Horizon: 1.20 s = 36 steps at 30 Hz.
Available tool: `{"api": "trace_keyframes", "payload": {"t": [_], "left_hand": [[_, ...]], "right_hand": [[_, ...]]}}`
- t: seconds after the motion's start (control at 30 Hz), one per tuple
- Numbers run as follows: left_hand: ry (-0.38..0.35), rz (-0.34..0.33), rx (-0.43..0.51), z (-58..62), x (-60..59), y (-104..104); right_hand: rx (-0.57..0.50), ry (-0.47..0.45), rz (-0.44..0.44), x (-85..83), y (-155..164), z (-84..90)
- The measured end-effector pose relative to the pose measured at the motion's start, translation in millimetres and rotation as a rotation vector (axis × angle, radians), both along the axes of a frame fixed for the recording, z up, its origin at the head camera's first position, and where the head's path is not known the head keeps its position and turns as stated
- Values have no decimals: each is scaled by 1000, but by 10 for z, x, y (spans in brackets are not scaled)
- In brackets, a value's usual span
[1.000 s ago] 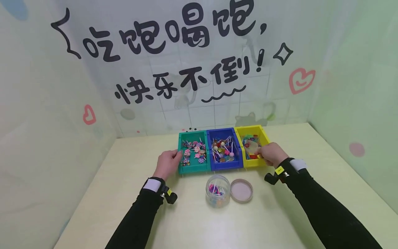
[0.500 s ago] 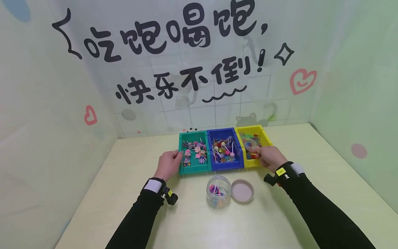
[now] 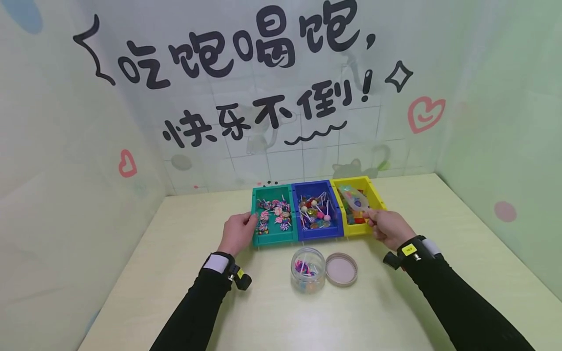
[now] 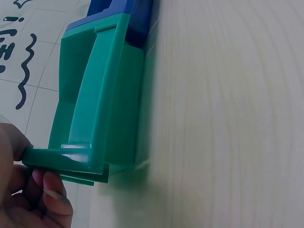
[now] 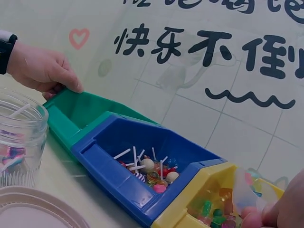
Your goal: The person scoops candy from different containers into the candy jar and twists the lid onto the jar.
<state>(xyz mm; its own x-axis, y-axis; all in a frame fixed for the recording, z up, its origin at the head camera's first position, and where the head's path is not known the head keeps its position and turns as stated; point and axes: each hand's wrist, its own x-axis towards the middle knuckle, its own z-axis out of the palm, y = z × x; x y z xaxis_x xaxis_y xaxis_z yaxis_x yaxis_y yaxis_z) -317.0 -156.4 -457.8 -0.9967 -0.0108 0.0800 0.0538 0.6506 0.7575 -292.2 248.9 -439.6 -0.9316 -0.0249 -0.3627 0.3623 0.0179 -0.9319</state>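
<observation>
We are steadying the green bin (image 3: 273, 214) with our left hand (image 3: 238, 233), its grip clamped on the rim at nine o'clock. Our right hand (image 3: 390, 228) is pinching a clear candy packet (image 3: 353, 199) over the yellow bin (image 3: 374, 192); held so lightly, the packet could slip and drop among the candies.

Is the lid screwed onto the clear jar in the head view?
No: the lid lies flat on the table, right of the open clear jar.
</observation>
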Motion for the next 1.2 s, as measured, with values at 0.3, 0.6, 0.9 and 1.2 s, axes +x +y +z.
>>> {"api": "trace_keyframes", "payload": {"t": [0.3,0.6,0.9,1.2], "left_hand": [[-8,32,58,-38,6,-11],[-20,95,104,5,34,15],[121,133,273,202,172,98],[99,-71,277,287,377,216]], "right_hand": [[-42,14,21,74,55,-37],[6,25,-6,123,111,-2],[8,46,16,171,251,52],[23,72,43,236,328,93]]}}
